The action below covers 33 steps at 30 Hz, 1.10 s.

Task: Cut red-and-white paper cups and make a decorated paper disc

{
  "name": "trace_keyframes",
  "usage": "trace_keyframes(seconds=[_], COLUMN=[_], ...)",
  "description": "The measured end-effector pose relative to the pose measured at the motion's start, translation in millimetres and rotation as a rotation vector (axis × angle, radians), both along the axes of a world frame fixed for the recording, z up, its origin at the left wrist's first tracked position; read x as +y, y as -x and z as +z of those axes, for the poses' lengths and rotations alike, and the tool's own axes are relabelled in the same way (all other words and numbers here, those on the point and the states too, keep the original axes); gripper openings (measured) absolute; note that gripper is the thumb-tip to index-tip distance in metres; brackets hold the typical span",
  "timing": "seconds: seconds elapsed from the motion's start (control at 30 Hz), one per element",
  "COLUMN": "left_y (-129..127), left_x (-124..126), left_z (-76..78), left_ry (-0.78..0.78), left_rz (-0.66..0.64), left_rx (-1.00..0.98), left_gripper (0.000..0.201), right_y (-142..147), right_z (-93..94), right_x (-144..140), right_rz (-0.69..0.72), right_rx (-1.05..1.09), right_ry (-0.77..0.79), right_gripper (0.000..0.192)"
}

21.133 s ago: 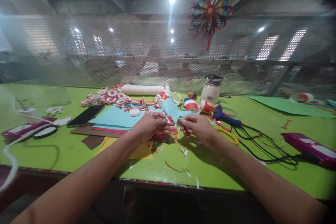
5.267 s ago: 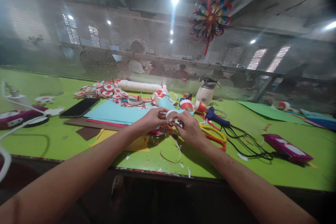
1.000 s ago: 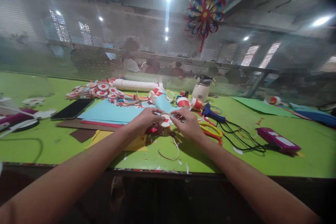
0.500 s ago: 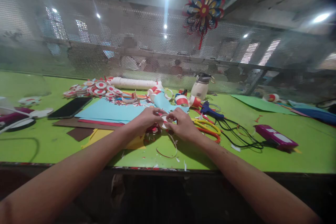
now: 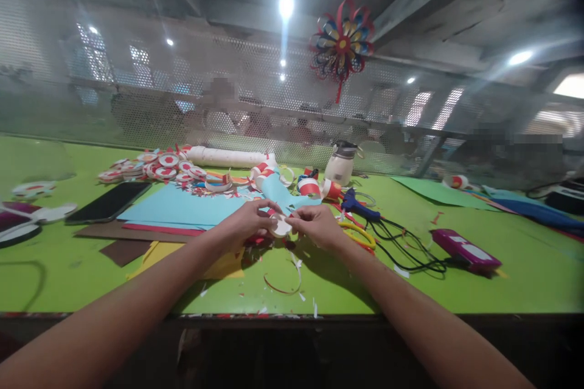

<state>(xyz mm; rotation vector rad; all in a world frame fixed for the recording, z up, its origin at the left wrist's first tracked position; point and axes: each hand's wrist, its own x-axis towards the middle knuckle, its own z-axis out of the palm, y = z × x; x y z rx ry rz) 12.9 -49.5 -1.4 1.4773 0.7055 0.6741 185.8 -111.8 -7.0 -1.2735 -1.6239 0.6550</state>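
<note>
Since half a second ago both hands have dropped a little toward the near edge, and the small white paper ring (image 5: 280,227) now sits lower between them; its red centre no longer shows. Left hand (image 5: 246,228) and right hand (image 5: 314,226) meet over the green table (image 5: 68,267); the fingers of each are curled nearly closed and pinch the ring from either side, holding it just above the surface. Beneath them lie red and white paper scraps (image 5: 285,279) and a yellow sheet (image 5: 219,264); blue paper sheets (image 5: 182,206) lie just behind the left hand, over brown ones. Further back: a heap of red-and-white paper discs (image 5: 159,167), a white roll (image 5: 225,156), a dark phone (image 5: 103,202). To the right: yellow-handled scissors (image 5: 360,234), a blue glue gun (image 5: 358,203) with black cord, a magenta case (image 5: 465,249). One container stands at the rear, a white jar (image 5: 340,165) with a dark lid; its contents cannot be seen. A perforated metal screen (image 5: 137,91) closes the far side; a paper pinwheel (image 5: 342,42) hangs on it; ceiling lamps are lit.
</note>
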Motion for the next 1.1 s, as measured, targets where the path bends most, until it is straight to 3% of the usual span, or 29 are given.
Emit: trace_keyframes(seconds=[0.1,0.27,0.47,0.67,0.77,0.9,1.1], left_y=[0.2,1.2,-1.1,-0.3,3.0,9.7,16.8], left_x=[1.2,0.3,2.3,5.8,6.7,8.1,7.6], left_z=[-1.4,-1.5,-6.8,-7.1,-3.1,5.5,15.8], left_ry=[-0.021,-0.143,-0.339,-0.337,-0.254,-0.156,-0.072], left_rz=[-0.026,-0.132,-0.223,-0.231,-0.225,-0.107,-0.044], left_rx=[-0.002,0.06,0.158,0.114,0.047,0.009,-0.066], left_gripper=[0.017,0.021,0.033,0.032,0.034,0.033,0.03], right_y=[-2.5,-0.9,-0.5,-0.1,-3.3,-14.3,-37.5], right_z=[2.5,2.2,-4.0,-6.5,0.6,4.1,1.6], right_x=[-0.5,-0.9,0.8,0.2,1.1,8.5,24.9], right_rz=[0.023,0.056,0.011,0.071,-0.013,-0.216,-0.445], right_rx=[-0.008,-0.089,-0.26,-0.249,-0.173,-0.075,0.01], right_ry=[0.094,0.171,0.014,-0.093,-0.149,-0.203,-0.165], right_gripper=[0.035,0.031,0.029,0.027,0.032,0.04,0.04])
